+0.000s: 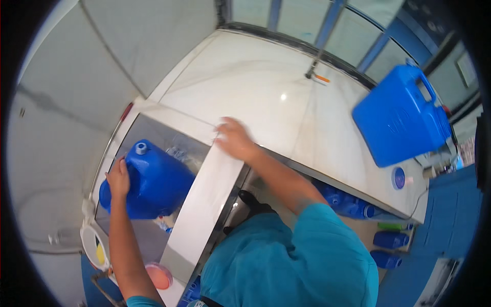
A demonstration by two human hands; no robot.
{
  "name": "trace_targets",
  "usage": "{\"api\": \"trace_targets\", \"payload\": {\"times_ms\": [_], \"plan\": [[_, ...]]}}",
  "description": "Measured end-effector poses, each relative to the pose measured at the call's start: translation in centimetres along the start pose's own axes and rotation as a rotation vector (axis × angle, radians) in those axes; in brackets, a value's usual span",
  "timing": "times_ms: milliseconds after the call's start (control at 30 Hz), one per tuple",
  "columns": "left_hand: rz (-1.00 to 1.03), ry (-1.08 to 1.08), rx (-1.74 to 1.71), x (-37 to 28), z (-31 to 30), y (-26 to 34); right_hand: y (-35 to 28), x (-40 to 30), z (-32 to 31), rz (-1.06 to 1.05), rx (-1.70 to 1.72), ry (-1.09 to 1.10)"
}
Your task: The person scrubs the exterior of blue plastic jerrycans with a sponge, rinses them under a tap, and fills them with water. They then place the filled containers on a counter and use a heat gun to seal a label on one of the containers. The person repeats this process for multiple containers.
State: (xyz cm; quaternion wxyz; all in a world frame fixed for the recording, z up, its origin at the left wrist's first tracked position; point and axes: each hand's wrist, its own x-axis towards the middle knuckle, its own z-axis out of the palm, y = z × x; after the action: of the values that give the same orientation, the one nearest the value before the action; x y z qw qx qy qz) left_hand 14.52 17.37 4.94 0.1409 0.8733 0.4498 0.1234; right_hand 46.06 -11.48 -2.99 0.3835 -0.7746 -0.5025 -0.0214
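Note:
My left hand (119, 178) is closed around the handle side of a blue plastic jerrycan (159, 180). The jerrycan sits tilted inside a grey recessed basin (142, 126), its small threaded spout uncapped and facing up. Motion blurs my right hand (236, 140), which is over the inner corner of the white stone counter (245, 92), beside the basin's rim. Its fingers look apart, and nothing shows between them. Clear plastic scraps (177, 153) lie in the basin behind the jerrycan.
Another blue jerrycan (401, 115) stands on the counter at right, near a round purple lid (399, 178). A pink-orange round lid (159, 276) and a white strainer-like container (94, 245) are at lower left. Blue containers (341, 201) sit below the counter. A squeegee (318, 78) leans at the back.

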Motion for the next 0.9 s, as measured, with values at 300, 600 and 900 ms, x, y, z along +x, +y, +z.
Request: {"api": "trace_targets", "payload": {"times_ms": [300, 600, 900], "plan": [[-0.442, -0.066, -0.615, 8.6, 2.7, -8.9, 22.6, -16.8, -22.1, 1.149, -0.91, 0.22], [-0.45, -0.036, -0.359, 9.2, 2.3, -7.9, 9.9, 7.1, 3.3, -0.052, -0.431, -0.278], [-0.517, -0.043, -0.164, 8.8, 1.7, -3.3, 31.7, 20.6, -9.8, 0.699, -0.812, -0.025]]}}
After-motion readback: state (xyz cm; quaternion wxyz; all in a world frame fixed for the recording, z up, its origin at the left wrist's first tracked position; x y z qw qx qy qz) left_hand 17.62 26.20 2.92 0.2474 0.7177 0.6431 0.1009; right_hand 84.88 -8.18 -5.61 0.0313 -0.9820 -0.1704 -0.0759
